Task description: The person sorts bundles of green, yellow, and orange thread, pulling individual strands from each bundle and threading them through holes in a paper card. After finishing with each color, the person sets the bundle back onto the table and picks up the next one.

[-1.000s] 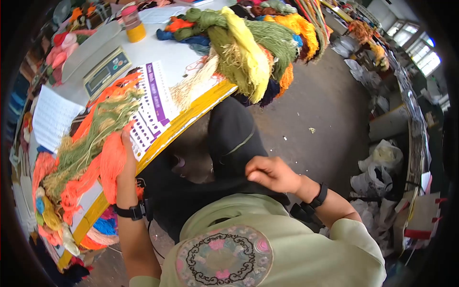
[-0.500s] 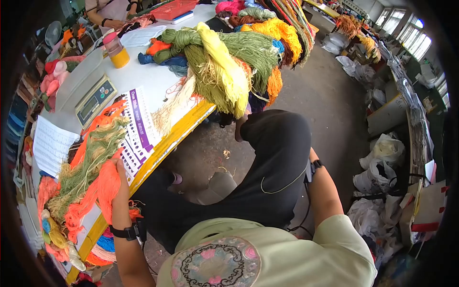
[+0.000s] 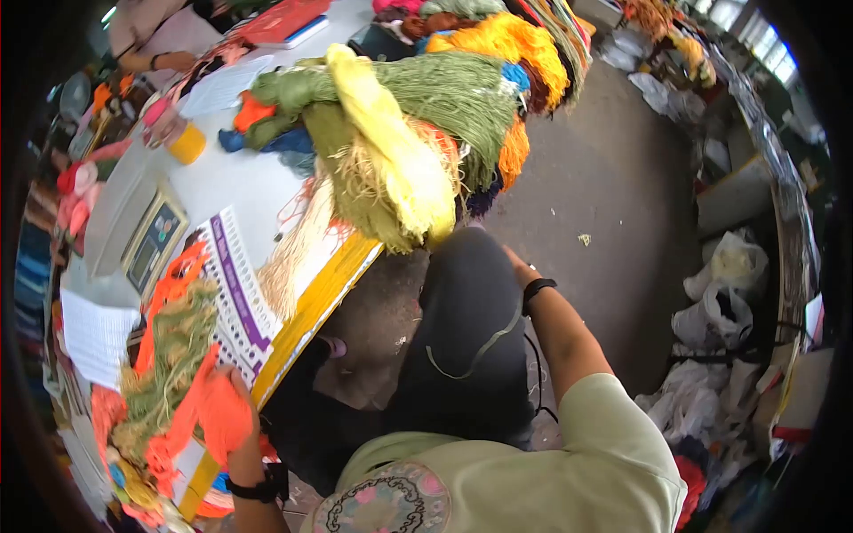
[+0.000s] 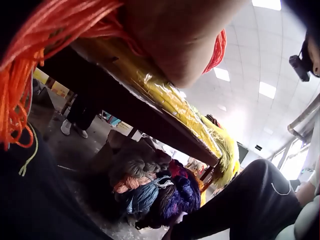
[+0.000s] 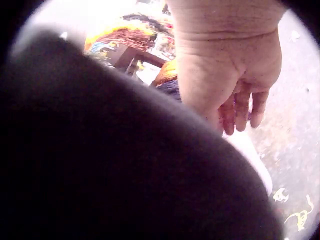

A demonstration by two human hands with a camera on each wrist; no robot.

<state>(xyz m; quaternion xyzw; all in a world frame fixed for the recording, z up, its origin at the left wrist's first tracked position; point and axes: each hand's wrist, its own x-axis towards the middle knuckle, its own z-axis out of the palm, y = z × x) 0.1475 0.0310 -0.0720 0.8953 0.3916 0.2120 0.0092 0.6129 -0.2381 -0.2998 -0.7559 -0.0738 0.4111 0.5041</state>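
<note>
My left hand is at the table's front edge, gripping a coral-orange thread skein. Coral strands spread out on both sides of that hand in the left wrist view; most of its fingers are hidden. Beside the skein lies a tangled green hank, with brighter orange thread behind it. My right hand hangs past the raised knee, its fingers loosely extended downward and holding nothing. A loose green strand lies across the trouser leg.
A purple-banded printed chart, a scale, a written sheet and a yellow-based jar are on the table. Green and yellow hanks overhang its corner. Plastic bags line the right side. Another person's arm shows at the far left.
My right hand has dropped from in front of the body to beyond the right knee. The left hand still holds the coral skein. The head view has shifted, showing another person.
</note>
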